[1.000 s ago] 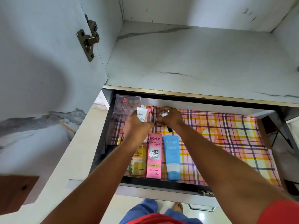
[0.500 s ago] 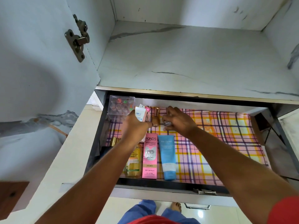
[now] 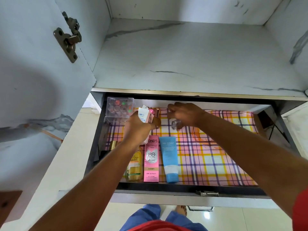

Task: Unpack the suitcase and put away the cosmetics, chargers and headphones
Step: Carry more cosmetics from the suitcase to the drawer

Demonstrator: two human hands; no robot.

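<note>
Both my hands reach into an open drawer point(image 3: 186, 187) lined with pink plaid paper. My left hand point(image 3: 137, 129) grips a small white tube point(image 3: 143, 115) with a pink item beside it, at the drawer's back left. My right hand point(image 3: 185, 115) holds a small clear bottle point(image 3: 175, 125) just above the liner, fingers curled over it. A rose-gold capped item point(image 3: 157, 112) stands between the hands. Along the front lie a yellow bottle point(image 3: 134, 165), a pink BB cream box point(image 3: 151, 161) and a blue tube point(image 3: 170, 160).
A clear organiser box point(image 3: 120, 110) of lipsticks stands in the back left corner, a gold-capped dark item point(image 3: 113, 145) below it. The cupboard door point(image 3: 41, 72) hangs open at left with its hinge point(image 3: 67, 37). A marble shelf point(image 3: 191, 55) lies above the drawer.
My right hand has shifted right and slightly down with the small clear bottle, away from the rose-gold item. My left hand stays put with the tube.
</note>
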